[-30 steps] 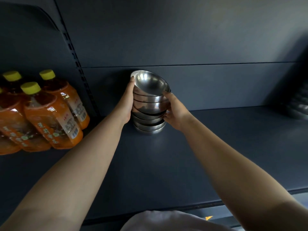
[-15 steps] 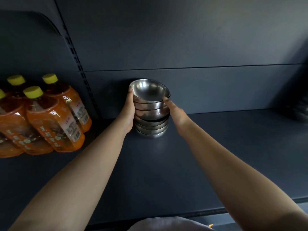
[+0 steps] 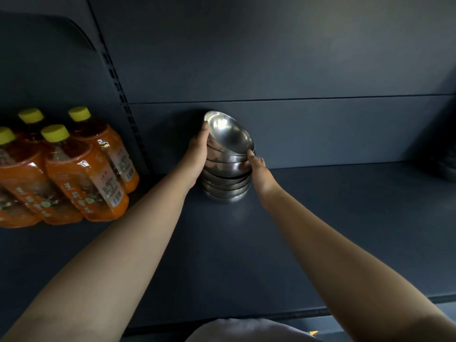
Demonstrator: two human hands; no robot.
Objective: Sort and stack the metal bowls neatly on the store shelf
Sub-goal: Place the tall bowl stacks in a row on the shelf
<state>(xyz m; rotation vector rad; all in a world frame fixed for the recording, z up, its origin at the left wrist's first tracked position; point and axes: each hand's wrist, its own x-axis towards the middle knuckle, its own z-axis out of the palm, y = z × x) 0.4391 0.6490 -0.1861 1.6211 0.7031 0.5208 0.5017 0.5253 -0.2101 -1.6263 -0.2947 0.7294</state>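
A: Noting the stack [image 3: 227, 178] — metal bowls nested, sitting on the dark shelf [image 3: 320, 218], close to the back panel [image 3: 320, 129], left of centre.

B: Top bowl [image 3: 229, 134]?

A: Tilting, mouth facing forward and up, left rim riding higher than the right; not seating level in the bowl below.

B: Left hand [image 3: 197, 154]?

A: Cupping the left side of the stack, fingers curving round the upper bowls, fingertips reaching the top bowl's raised rim. Gripping, not merely touching.

B: Right hand [image 3: 259, 169]?

A: Pressing against the right side of the stack, fingers extending toward the lower edge of the top bowl. Mostly straight; whether curling round the far side — cannot tell from this angle.

B: Surroundings?

A: Bottles [image 3: 74, 169] of orange drink with yellow caps standing in a cluster on the neighbouring bay to the left, beyond the slotted upright [image 3: 123, 95], well apart from the stack. Dark objects at the far right edge, too dim for identifying. Pale cloth [image 3: 246, 332] showing at the bottom edge.
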